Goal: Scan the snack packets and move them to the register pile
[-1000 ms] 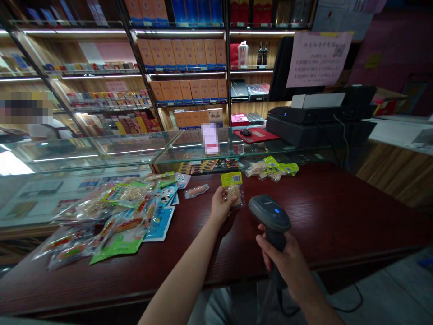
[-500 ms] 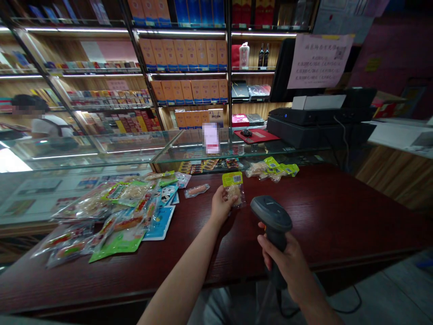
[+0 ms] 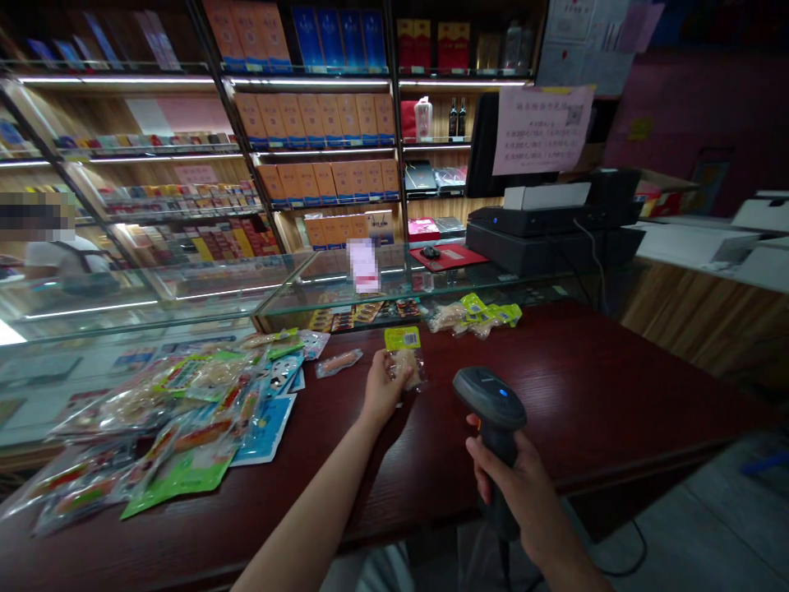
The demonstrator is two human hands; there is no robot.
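My left hand [image 3: 383, 386] pinches a small clear snack packet [image 3: 405, 355] with a yellow-green label, holding it upright above the dark red wooden table [image 3: 585, 378]. My right hand [image 3: 514, 481] is wrapped round the handle of a black barcode scanner [image 3: 491, 400], whose head with a blue light faces the packet from close by on its right. A heap of colourful snack packets [image 3: 185, 411] lies on the table to the left. A single small packet [image 3: 339, 362] lies just left of my left hand.
A smaller pile of yellow-green packets [image 3: 477, 314] lies at the table's far edge. Behind stands a glass display counter [image 3: 308, 279] with a black printer [image 3: 548, 230] on it. Shelves of boxed goods [image 3: 320, 123] fill the back wall. A person [image 3: 55, 255] is at the far left.
The view has shifted a little to the right and down. Both hands keep their hold; the packet and the scanner stay in about the same relation.
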